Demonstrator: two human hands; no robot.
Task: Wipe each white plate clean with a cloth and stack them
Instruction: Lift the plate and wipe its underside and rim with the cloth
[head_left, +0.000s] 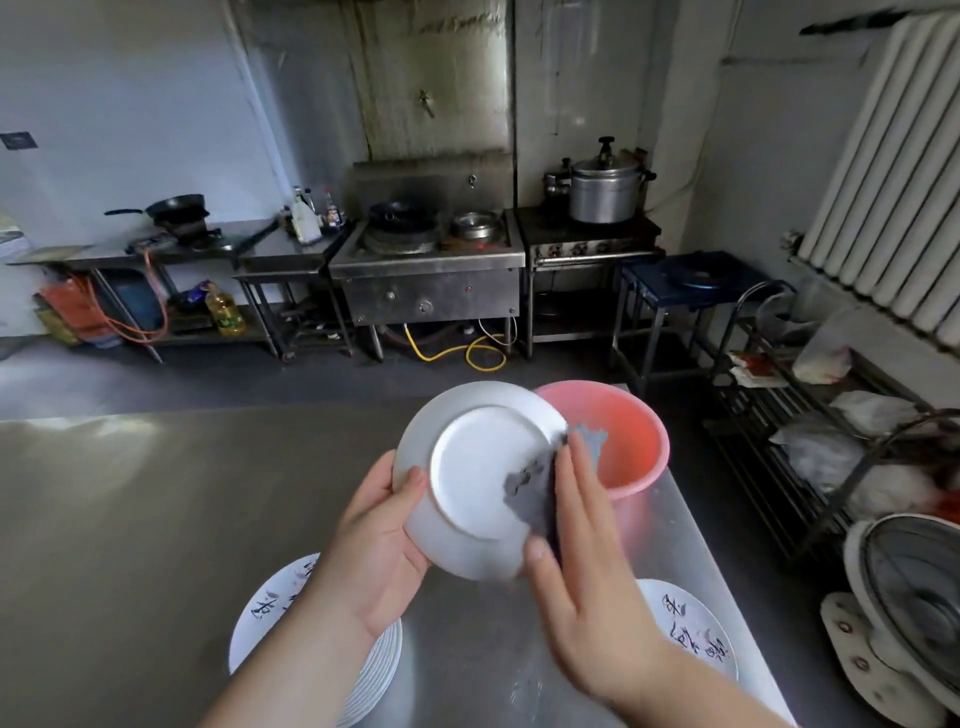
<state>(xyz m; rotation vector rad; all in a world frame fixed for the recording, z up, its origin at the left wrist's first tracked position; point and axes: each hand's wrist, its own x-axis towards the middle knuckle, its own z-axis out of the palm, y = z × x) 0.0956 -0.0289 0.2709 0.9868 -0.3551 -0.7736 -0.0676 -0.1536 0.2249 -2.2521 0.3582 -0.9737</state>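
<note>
Steel table (156, 519) w/ a pink basin (631, 436) at its far right corner, partly hidden behind the raised plate. Near left, a stack of white plates (374, 670) w/ dark brush lettering, half covered by the left forearm. Near right, another lettered plate (696, 629) lies by the table edge, part hidden under the right wrist. Across the floor: a wok stove (426, 270), a pressure cooker (605, 189) right of it, a frying pan (174, 208) on the far left counter. A wire rack (810, 441) and a fan (914, 587) crowd the right side.

Left hand (376, 535) grips the white plate (478, 478) at its left rim, thumb on the underside, which faces up; plate is tilted, held above the table, just in front of the basin. Right hand (582, 561) clamps a grey cloth (535, 483) over the plate's right rim, fingers fairly straight, thumb at the near edge. Hands are apart, plate between them.

Left half of the table is open steel.
</note>
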